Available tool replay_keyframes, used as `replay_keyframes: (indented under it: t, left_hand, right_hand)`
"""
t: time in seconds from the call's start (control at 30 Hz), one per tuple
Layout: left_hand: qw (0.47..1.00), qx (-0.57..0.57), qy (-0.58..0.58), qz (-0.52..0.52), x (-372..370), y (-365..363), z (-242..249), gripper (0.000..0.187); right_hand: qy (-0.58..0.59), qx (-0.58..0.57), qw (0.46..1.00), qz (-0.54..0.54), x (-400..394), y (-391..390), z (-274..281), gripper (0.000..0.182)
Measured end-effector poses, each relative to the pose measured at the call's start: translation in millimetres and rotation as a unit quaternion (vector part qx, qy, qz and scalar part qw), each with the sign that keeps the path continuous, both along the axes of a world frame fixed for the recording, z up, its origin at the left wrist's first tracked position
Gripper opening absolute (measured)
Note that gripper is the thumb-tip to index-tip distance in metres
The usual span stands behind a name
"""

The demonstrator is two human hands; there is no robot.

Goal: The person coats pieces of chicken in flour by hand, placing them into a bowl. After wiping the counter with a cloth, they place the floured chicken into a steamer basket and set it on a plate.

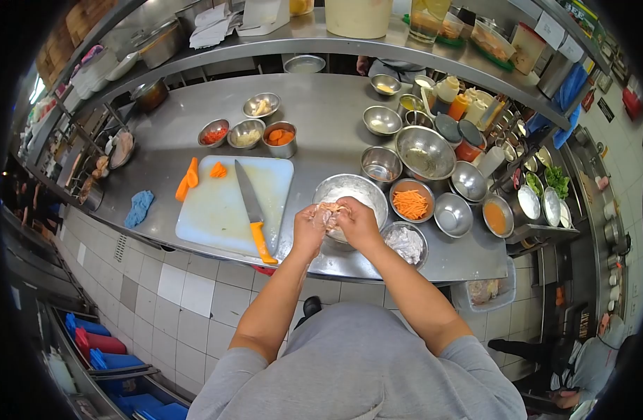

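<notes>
My left hand (308, 228) and my right hand (358, 222) meet over a metal bowl (382, 197) of white powder that looks like flour. Between them, the fingers of both hands pinch a pale pink piece of raw meat (329, 213). Just right of my right hand is a smaller bowl with white-coated pieces (405, 243). Beside it, shredded carrot (410, 204) fills another bowl. To the left of my left hand, a knife (257, 227) with a yellow handle lies on a white cutting board (227, 203), near carrot pieces (218, 170).
Small bowls of cut ingredients (246, 134) stand behind the board. Several metal bowls (425, 152) and sauce bottles (459, 106) crowd the right side. A blue cloth (139, 208) lies at left. An overhead shelf (293, 43) crosses the back. Another person (593, 360) is at lower right.
</notes>
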State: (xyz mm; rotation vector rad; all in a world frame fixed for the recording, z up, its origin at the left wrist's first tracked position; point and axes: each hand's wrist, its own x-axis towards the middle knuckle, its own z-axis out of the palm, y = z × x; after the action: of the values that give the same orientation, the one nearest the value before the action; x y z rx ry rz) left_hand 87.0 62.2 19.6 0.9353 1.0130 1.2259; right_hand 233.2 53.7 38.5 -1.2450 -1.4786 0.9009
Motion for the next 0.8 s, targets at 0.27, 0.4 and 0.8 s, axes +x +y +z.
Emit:
replay_keyframes:
  t: [0.27, 0.4, 0.8]
  left_hand:
    - [0.985, -0.065, -0.15, -0.061, -10.8, 4.1, 31.4, 0.025]
    - [0.976, 0.154, 0.133, -0.083, -14.5, 12.7, 28.9, 0.025]
    - [0.976, 0.105, 0.183, -0.059, -3.0, 14.8, 44.7, 0.012]
  right_hand:
    - [0.19, 0.002, 0.981, 0.035, 9.8, 5.7, -4.2, 0.028]
    - [0.036, -0.011, 0.999, 0.013, 19.1, -0.8, 17.3, 0.031]
    - [-0.074, 0.032, 0.997, -0.012, 9.2, -7.5, 39.1, 0.022]
